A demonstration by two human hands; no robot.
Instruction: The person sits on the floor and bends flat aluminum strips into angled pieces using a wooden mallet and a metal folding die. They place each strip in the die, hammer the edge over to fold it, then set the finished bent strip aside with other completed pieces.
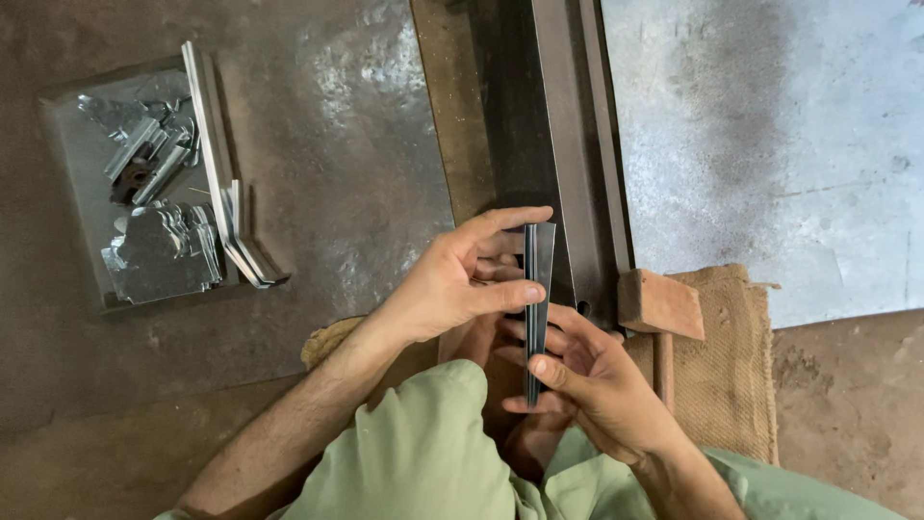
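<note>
**Both hands clamp a thin stack of metal strips over the steel rail**

The grip of the left hand (452, 284) is closed on the upper half of a narrow stack of metal strips (537, 289), thumb on the near edge and fingers wrapped over the far one. The right hand (587, 380) pinches the lower end of the same stack, its thumb pressed flat against the side. The strips stand on edge, held together just above the person's lap in green cloth, beside a long dark steel rail (568, 144) that runs away from the body.

As a judgement, the work looks midway. A batch of finished or cut pieces already lies on a steel plate (67, 193) to the left: a heap of shiny offcuts (159, 250) and several bent strips (226, 183) leaning along its edge. The stack in hand is not yet set down or struck; it seems to be in the squaring-up stage. A wooden mallet (662, 308) rests untouched on burlap sacking (731, 366) just right of the hands.
</note>
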